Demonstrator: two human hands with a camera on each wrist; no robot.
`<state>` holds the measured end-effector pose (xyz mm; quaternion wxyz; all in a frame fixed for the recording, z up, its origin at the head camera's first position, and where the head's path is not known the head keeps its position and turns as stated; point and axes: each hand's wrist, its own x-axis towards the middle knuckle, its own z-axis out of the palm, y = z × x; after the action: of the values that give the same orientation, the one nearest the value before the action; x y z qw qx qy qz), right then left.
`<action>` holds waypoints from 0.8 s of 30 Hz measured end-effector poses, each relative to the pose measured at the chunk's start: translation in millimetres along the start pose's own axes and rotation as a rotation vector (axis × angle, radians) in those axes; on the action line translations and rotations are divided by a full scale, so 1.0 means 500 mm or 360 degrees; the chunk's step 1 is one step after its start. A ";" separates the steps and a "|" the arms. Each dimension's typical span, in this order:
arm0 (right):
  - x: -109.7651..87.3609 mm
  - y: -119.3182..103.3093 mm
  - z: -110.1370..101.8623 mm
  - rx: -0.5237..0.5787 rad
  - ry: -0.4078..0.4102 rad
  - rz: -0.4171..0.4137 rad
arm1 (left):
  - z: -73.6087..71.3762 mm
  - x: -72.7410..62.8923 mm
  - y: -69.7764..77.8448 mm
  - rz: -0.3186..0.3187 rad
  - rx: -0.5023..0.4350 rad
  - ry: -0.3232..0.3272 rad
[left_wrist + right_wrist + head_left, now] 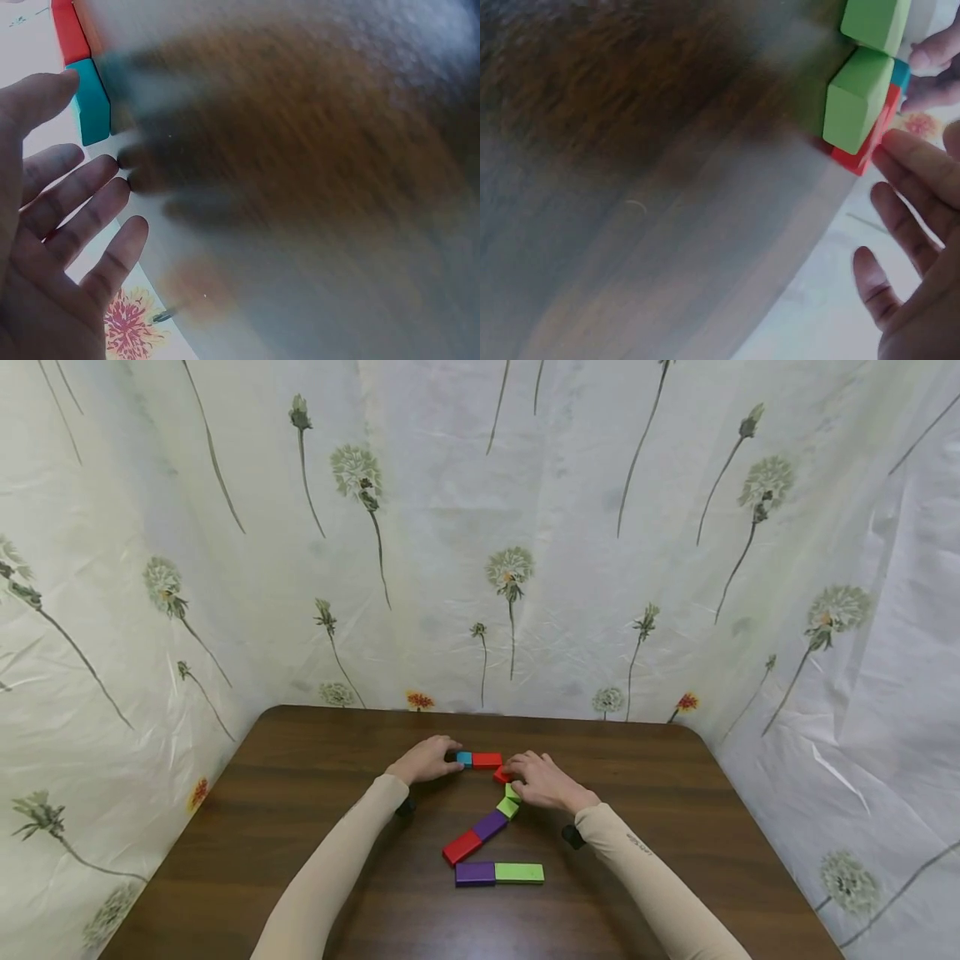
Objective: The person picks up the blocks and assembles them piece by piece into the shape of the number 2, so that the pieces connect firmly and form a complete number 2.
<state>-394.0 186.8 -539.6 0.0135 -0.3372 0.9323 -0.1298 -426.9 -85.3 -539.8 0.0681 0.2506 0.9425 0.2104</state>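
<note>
My left hand (426, 760) is at the left end of a row of coloured blocks, its thumb against the small blue block (465, 759). In the left wrist view its fingers are loosely extended beside that blue block (91, 105). A red block (487, 761) adjoins the blue one on the right. My right hand (551, 782) reaches in from the right, with fingertips at a second, angled red block (500, 775). The right wrist view shows these fingers fairly straight against the red block (851, 159). Close to the right thumb lies a light green block (512, 792).
Another green block (507, 808), a purple block (491, 826) and a red block (461, 847) continue the line diagonally toward the front. Nearest me, a purple block (476, 874) and a long green block (519, 873) lie end to end. A floral curtain surrounds the brown table (300, 827).
</note>
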 end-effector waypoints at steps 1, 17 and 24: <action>0.000 0.000 0.000 0.0003 0.0008 -0.0008 | -0.001 0.000 0.000 0.0001 0.0002 0.0002; -0.005 0.000 0.002 0.0013 0.0033 -0.0025 | -0.004 -0.004 0.003 0.0009 0.0004 0.0023; -0.008 0.001 0.005 0.0029 0.0057 -0.0029 | 0.001 -0.001 0.001 -0.0038 0.0021 0.0020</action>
<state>-391.1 189.2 -542.3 -0.0012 -0.3433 0.9280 -0.1445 -426.0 -84.9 -539.8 0.0629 0.2384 0.9472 0.2049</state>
